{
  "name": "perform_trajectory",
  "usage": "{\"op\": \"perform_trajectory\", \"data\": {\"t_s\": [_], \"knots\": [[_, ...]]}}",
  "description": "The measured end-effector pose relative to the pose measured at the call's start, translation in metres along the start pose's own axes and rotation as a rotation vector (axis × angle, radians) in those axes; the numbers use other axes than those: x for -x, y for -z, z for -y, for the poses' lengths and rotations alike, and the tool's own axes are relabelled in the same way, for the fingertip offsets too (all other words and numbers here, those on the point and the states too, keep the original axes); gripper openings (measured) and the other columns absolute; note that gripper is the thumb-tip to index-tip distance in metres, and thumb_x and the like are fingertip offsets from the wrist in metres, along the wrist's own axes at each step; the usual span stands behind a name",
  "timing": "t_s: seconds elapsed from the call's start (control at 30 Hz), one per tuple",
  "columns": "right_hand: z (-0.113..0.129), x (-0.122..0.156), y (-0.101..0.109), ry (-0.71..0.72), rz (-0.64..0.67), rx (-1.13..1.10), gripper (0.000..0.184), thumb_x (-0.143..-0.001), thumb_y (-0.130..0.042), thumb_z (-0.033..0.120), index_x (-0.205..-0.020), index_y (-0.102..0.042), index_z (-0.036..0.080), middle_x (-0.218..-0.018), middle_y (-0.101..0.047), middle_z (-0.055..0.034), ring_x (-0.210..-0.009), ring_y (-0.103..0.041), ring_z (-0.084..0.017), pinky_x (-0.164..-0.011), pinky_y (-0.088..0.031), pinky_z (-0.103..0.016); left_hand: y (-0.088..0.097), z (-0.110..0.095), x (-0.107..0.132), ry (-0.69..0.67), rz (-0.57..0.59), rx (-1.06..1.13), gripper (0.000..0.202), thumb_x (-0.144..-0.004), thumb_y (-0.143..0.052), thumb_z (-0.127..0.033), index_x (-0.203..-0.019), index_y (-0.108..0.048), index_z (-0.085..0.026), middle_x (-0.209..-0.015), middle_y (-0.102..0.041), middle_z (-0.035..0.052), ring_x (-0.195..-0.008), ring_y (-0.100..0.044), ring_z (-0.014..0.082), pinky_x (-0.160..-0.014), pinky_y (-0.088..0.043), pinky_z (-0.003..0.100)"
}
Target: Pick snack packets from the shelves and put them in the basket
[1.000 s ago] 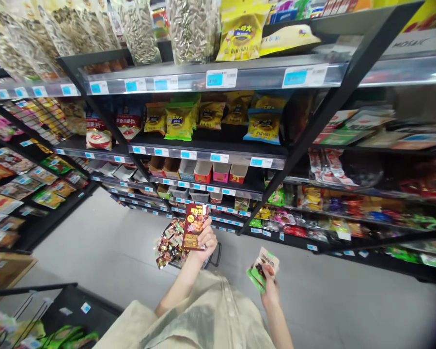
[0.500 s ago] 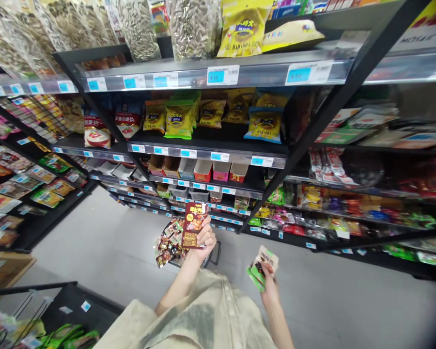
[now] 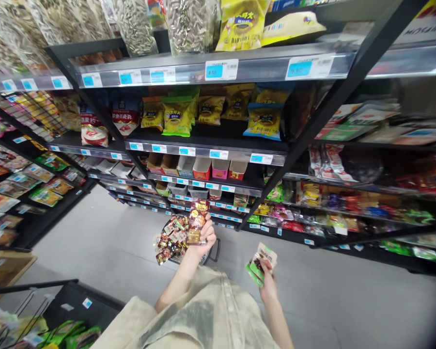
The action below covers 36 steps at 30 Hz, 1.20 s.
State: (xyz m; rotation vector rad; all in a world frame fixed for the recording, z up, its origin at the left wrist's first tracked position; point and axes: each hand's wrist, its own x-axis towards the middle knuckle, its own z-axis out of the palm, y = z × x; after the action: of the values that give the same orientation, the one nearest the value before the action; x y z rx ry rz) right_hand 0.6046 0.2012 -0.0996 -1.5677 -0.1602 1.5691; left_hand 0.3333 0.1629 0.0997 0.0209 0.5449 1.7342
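Note:
My left hand [image 3: 205, 236] is closed on the right edge of a dark red snack packet [image 3: 197, 223] with yellow print, held upright in front of my body. Just behind and to its left, a round black container [image 3: 166, 224] on the floor is heaped with small shiny snack packets [image 3: 172, 240]. Farther right, my right hand [image 3: 268, 277] grips green and white snack packets [image 3: 260, 261], fanned so that at least two show. The fingers cover part of their fronts.
Ahead stands a black shelf rack [image 3: 203, 177] with yellow snack bags [image 3: 176, 116] and small open boxes [image 3: 202, 169]. More shelves of packets run along the left and right. A cardboard box [image 3: 9, 271] and a dark bin [image 3: 83, 310] stand at lower left, on grey floor [image 3: 116, 242].
The dark red packet has turned slightly in my left hand, and its face now catches more glare. My right hand with its packets has barely moved. The view has shifted a little.

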Motion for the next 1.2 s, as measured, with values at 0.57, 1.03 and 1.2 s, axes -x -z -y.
{"op": "perform_trajectory", "data": {"t_s": [0.57,1.03,1.2], "knots": [[-0.001,-0.005,-0.001,0.029,-0.007,-0.009,0.063,-0.045,-0.097,0.038,-0.1,-0.071,0.022,-0.076,-0.078,0.003,-0.064,-0.075,-0.02,-0.057,-0.062,-0.029,-0.003,0.018,-0.018,-0.196,-0.149,-0.946,0.046,-0.083,-0.073,-0.056,-0.104,-0.077,-0.015,-0.103,-0.078,0.0095,-0.096,-0.072,0.0263,-0.084,-0.055,0.033],[-0.001,-0.006,0.001,0.023,0.008,-0.002,0.067,-0.045,-0.096,0.039,-0.103,-0.069,0.021,-0.074,-0.077,0.0042,-0.064,-0.074,-0.019,-0.058,-0.063,-0.03,-0.008,0.015,-0.016,-0.193,-0.187,-0.904,0.043,-0.08,-0.075,-0.053,-0.103,-0.074,-0.016,-0.107,-0.078,0.0106,-0.097,-0.072,0.0266,-0.083,-0.056,0.033],[-0.002,-0.008,0.003,0.02,-0.002,0.012,0.065,-0.047,-0.096,0.038,-0.103,-0.069,0.021,-0.074,-0.078,0.0039,-0.064,-0.074,-0.018,-0.06,-0.063,-0.029,0.001,0.018,-0.019,-0.193,-0.213,-0.817,0.051,-0.077,-0.081,-0.045,-0.119,-0.068,-0.018,-0.112,-0.077,0.0117,-0.101,-0.073,0.028,-0.086,-0.058,0.036]]}}
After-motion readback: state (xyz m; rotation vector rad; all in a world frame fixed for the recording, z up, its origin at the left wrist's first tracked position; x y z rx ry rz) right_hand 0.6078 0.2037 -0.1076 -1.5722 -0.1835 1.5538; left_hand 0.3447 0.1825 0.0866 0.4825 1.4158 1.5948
